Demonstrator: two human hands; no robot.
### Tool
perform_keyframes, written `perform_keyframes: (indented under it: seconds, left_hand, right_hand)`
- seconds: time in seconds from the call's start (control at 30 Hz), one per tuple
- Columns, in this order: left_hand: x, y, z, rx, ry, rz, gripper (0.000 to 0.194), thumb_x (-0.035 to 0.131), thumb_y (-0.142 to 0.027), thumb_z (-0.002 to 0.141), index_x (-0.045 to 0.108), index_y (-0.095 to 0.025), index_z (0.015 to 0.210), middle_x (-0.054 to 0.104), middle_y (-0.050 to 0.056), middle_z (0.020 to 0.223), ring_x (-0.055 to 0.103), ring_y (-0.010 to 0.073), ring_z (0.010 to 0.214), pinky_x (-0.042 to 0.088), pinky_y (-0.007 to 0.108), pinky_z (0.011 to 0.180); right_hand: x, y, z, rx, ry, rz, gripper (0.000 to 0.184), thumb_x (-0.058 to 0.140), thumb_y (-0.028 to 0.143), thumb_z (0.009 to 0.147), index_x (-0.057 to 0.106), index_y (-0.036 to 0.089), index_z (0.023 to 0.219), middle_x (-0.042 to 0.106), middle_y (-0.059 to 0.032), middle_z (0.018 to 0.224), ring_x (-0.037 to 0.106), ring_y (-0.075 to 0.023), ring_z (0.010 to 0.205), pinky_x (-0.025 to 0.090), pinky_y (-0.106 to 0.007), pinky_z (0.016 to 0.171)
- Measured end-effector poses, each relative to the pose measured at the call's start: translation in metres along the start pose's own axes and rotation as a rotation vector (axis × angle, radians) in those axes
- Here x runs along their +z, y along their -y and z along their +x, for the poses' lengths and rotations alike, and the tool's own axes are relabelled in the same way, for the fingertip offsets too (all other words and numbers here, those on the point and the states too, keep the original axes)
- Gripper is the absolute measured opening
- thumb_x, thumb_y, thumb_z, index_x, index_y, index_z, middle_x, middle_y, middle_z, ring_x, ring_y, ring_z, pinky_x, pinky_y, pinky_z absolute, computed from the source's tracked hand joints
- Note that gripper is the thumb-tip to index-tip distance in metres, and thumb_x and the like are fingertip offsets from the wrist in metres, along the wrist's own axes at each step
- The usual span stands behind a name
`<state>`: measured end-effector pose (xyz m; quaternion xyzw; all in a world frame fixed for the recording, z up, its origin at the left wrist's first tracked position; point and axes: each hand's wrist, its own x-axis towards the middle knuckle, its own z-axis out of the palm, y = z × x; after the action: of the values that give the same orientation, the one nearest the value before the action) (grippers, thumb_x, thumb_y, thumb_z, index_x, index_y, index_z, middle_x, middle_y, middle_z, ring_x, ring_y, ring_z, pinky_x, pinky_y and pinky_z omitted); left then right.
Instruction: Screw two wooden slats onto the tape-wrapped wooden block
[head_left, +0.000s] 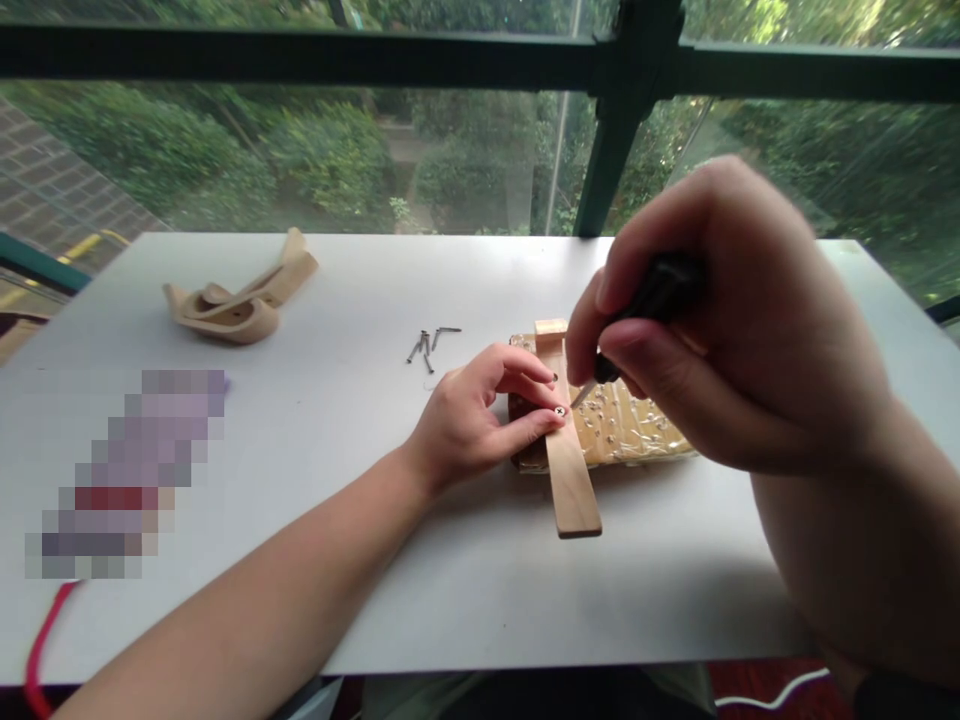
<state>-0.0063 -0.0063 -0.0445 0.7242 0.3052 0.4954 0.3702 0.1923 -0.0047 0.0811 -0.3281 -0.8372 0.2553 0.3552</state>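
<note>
My right hand (750, 330) is wrapped round the black handle of a screwdriver (664, 295). Its metal shaft slants down to the left, the tip close beside a cross-head screw (559, 411); whether they touch I cannot tell. Thumb and index finger of my left hand (480, 410) pinch that screw, which stands in a narrow wooden piece (576, 495). Above it, a dark hole or second screw shows near my fingertips. The wooden piece lies across a tape-wrapped block (630, 425) covered in small punctures, and its near end sticks out past the block.
Several loose screws (427, 345) lie left of the block on the white table (337, 580). Curved wooden parts (240, 300) rest at the back left. A blurred-out purple object (142, 470) with a red strap (49, 640) is at the left. Windows stand behind the table.
</note>
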Motion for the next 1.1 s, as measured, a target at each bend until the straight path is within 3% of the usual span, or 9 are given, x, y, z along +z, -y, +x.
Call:
perform_keyframes:
  seconds: [0.23, 0.53, 0.77, 1.1]
  left_hand:
    - [-0.004, -0.0029, 0.0037, 0.04, 0.021, 0.102, 0.025, 0.083, -0.02, 0.078, 0.063, -0.017, 0.094, 0.077, 0.004, 0.087, 0.076, 0.0156, 0.079, 0.063, 0.024, 0.074]
    - [-0.0052, -0.0049, 0.0066, 0.101, 0.023, 0.205, 0.016, 0.082, -0.023, 0.079, 0.069, -0.017, 0.087, 0.075, 0.003, 0.085, 0.07, 0.0129, 0.076, 0.058, 0.023, 0.072]
    - [-0.0054, 0.0009, 0.0058, 0.054, 0.027, 0.138, 0.015, 0.083, -0.021, 0.078, 0.072, -0.018, 0.088, 0.075, 0.003, 0.089, 0.069, 0.0133, 0.079, 0.056, 0.024, 0.073]
    - [-0.0047, -0.0017, 0.0079, 0.108, 0.039, 0.141, 0.008, 0.08, -0.019, 0.081, 0.075, -0.02, 0.087, 0.075, 0.003, 0.088, 0.069, 0.0148, 0.08, 0.058, 0.027, 0.076]
  right_hand:
    - [-0.0028, -0.0057, 0.0038, 0.058, 0.201, -0.131, 0.011, 0.053, 0.029, 0.096, 0.042, 0.026, 0.096, 0.068, -0.0058, 0.1, 0.065, -0.0202, 0.084, 0.053, -0.034, 0.072]
    - [-0.0043, -0.0044, 0.0017, 0.041, 0.209, -0.154, 0.006, 0.05, 0.028, 0.095, 0.044, 0.026, 0.096, 0.068, -0.0064, 0.1, 0.062, -0.0191, 0.079, 0.052, -0.034, 0.071]
    - [-0.0023, -0.0057, 0.002, 0.039, 0.186, -0.164, 0.004, 0.049, 0.026, 0.094, 0.046, 0.025, 0.095, 0.065, -0.0051, 0.095, 0.06, -0.0176, 0.075, 0.05, -0.032, 0.066]
    - [-0.0046, -0.0072, 0.0011, 0.051, 0.246, -0.209, 0.011, 0.05, 0.032, 0.095, 0.05, 0.025, 0.104, 0.065, -0.0053, 0.096, 0.062, -0.0196, 0.08, 0.051, -0.032, 0.066]
